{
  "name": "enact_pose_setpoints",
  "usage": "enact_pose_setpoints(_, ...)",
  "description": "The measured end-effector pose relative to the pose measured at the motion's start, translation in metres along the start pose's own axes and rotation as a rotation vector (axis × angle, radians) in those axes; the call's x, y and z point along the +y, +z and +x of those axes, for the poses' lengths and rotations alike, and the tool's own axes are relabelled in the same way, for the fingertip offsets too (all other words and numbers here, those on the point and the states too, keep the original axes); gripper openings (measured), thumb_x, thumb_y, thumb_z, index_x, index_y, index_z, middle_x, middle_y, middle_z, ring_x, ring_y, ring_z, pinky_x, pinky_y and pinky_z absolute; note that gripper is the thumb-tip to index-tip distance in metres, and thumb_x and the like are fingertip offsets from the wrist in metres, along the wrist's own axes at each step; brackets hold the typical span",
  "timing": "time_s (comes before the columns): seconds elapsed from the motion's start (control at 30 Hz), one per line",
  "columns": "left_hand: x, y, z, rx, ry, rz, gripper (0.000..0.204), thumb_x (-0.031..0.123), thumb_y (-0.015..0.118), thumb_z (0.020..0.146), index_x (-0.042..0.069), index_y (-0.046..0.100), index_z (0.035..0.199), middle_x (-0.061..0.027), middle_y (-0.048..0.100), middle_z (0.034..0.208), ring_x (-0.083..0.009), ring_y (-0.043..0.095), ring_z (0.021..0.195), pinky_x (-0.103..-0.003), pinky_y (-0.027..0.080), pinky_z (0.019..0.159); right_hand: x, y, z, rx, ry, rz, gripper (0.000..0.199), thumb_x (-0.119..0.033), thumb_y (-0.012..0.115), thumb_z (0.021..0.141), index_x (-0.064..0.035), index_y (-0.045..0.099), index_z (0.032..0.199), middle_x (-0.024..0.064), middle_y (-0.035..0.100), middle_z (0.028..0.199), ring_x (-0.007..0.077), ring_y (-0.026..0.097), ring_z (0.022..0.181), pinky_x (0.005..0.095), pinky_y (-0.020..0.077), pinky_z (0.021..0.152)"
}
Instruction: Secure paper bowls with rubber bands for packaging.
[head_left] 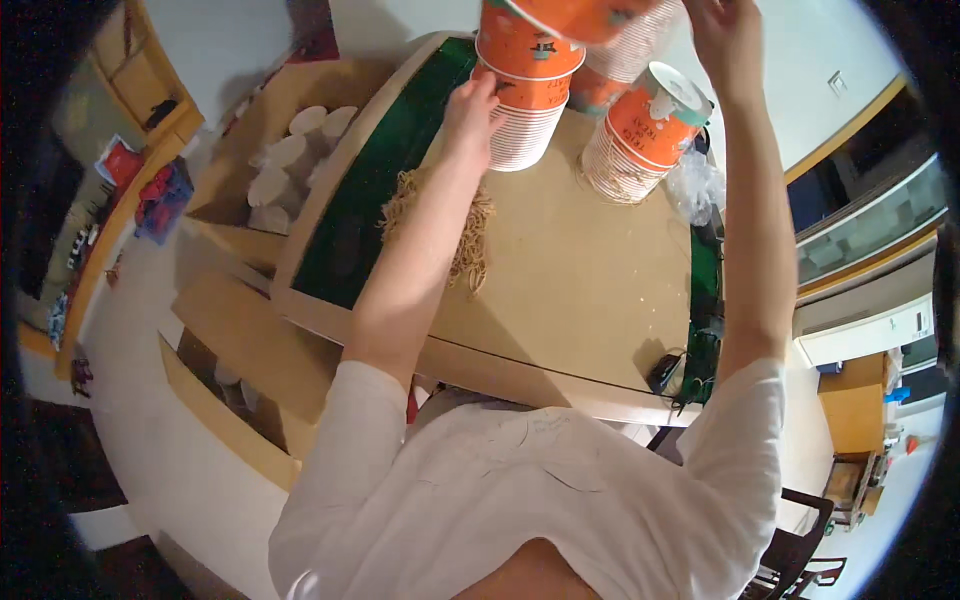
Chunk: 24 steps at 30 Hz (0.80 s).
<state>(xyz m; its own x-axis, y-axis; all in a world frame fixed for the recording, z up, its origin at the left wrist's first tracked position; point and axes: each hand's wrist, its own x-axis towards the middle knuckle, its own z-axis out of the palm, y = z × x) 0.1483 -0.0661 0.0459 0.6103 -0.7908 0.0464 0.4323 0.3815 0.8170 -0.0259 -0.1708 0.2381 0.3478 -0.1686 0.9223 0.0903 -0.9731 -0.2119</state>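
Observation:
A tall nested stack of orange paper buckets [530, 125] with white rims stands at the far side of the table. My left hand [470, 120] is against its left side, fingers curled on the wall. Just above the stack an orange paper bucket [590, 18] hangs tilted and blurred, partly cut off by the upper edge. Beside it is my right hand [722, 35], its fingertips partly out of view; it appears to hold that bucket. A second stack of orange buckets [640, 135], topped by a green-and-white rim, leans slightly to the right.
A heap of tan cords [470, 250] lies on the cardboard-covered table [590, 290], partly behind my left forearm. Clear plastic wrap [695, 185] sits by the right stack. A carton [225, 185] with white cups is on the left. A dark cable [672, 375] rests at the near right corner.

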Motion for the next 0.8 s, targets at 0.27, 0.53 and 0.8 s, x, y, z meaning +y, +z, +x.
enact_pose_setpoints(0.27,-0.010,-0.007,0.070,0.209,-0.245,-0.226,0.037,0.033,0.057,0.090,0.009,0.053,0.118,-0.0088,0.056,0.107,-0.0195,0.056,0.089,-0.041,0.046,0.083,-0.057,-0.063,-0.252,0.495,1.015,0.812,0.024,-0.018,0.055,0.093,-0.0062,0.055,0.114,0.0055,0.057,0.117,0.0162,0.054,0.108,0.0361,0.0418,0.095)
enact_pose_setpoints(0.53,0.004,-0.026,0.154,0.089,-0.315,0.344,0.058,0.058,0.042,0.090,0.008,0.053,0.118,-0.0105,0.057,0.115,-0.0211,0.050,0.108,-0.042,0.036,0.089,-0.022,-0.048,-0.399,0.517,1.544,1.195,0.045,-0.028,0.045,0.096,-0.0011,0.043,0.132,0.0148,0.050,0.131,0.0297,0.055,0.111,0.0450,0.0498,0.090)
enact_pose_setpoints(0.8,0.082,0.040,0.127,-0.076,0.925,0.789,0.057,0.040,0.071,0.078,0.006,0.054,0.122,-0.0126,0.050,0.129,-0.0283,0.041,0.124,-0.040,0.035,0.103,-0.026,-0.054,-0.410,0.490,1.772,1.060,0.048,-0.032,0.048,0.095,-0.0049,0.038,0.134,0.0128,0.054,0.120,0.0255,0.058,0.101,0.0485,0.0523,0.085)
